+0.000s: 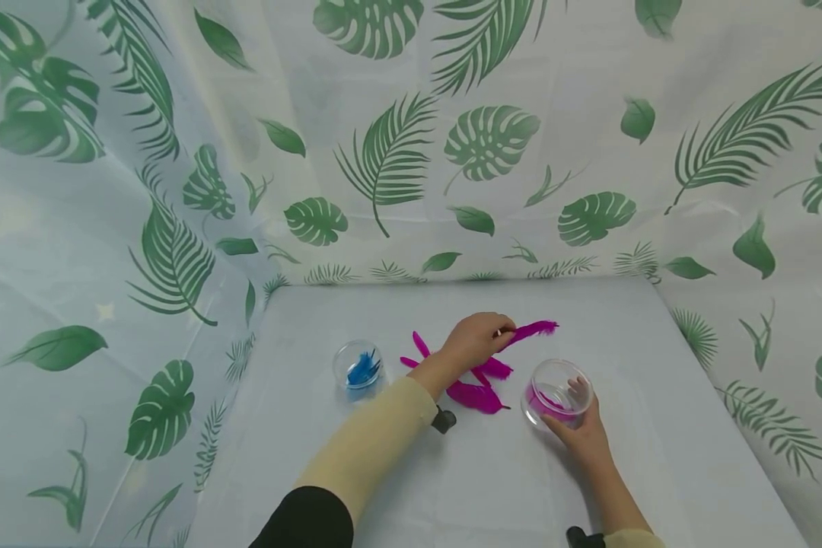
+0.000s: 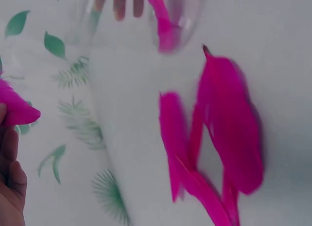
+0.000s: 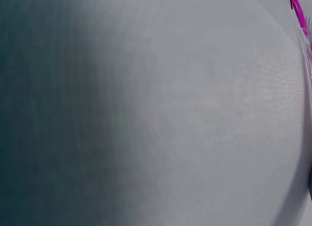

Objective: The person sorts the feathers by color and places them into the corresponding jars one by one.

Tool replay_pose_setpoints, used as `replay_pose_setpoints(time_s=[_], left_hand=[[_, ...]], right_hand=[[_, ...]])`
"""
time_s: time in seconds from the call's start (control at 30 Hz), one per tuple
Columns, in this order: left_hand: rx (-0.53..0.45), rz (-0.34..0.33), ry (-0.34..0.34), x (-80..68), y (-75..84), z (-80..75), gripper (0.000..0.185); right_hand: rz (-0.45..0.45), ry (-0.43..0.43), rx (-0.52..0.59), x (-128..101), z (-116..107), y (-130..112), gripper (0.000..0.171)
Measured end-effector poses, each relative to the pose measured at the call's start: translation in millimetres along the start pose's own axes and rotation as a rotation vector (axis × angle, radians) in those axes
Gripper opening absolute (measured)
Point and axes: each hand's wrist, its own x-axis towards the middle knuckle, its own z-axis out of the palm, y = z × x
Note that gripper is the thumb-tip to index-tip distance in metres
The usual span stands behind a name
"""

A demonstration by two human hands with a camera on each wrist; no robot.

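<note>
Between its thumb and fingers my left hand pinches a magenta feather, held out to the right over the far part of the table. In the left wrist view the same feather shows at the left edge. My right hand grips a clear round jar from its right side, thumb along the near wall. Magenta feathers lie inside that jar. Several more magenta feathers are spread on the table under and beside my left forearm, which hides part of them. The right wrist view shows mostly a blurred surface.
Left of my left forearm stands a second clear jar with blue feathers in it. A white cover lies over the table. Leaf-printed sheets hang behind the table and along its left side.
</note>
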Motion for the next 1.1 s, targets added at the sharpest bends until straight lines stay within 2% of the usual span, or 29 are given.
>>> replay_pose_setpoints(time_s=[0.2, 0.27, 0.37, 0.47, 0.6, 0.8, 1.1], left_hand=[[-0.020, 0.011, -0.041, 6.5, 38.6, 13.2, 0.022], [0.012, 0.030, -0.056, 6.9, 48.3, 22.6, 0.021], [0.122, 0.064, -0.059, 5.9, 57.8, 40.8, 0.021], [0.254, 0.081, -0.042, 2.6, 61.8, 59.6, 0.020], [0.380, 0.049, -0.007, -2.3, 61.1, 78.5, 0.017], [0.419, -0.011, 0.006, -4.8, 61.1, 85.4, 0.017], [0.410, 0.006, -0.015, -4.2, 64.3, 80.9, 0.020]], right_hand=[[0.016, -0.005, 0.027, -3.5, 1.7, 1.0, 0.107], [0.018, -0.010, 0.032, -3.8, 2.1, 0.3, 0.107], [0.012, -0.013, 0.041, -3.5, 2.5, -0.5, 0.108], [0.017, -0.012, 0.039, -3.4, 3.0, -1.6, 0.109], [0.029, -0.007, 0.030, -3.2, 3.4, -3.1, 0.110], [0.048, -0.015, 0.003, -2.4, 1.6, -4.1, 0.111], [-0.011, 0.013, 0.010, 0.1, 0.1, -3.5, 0.110]])
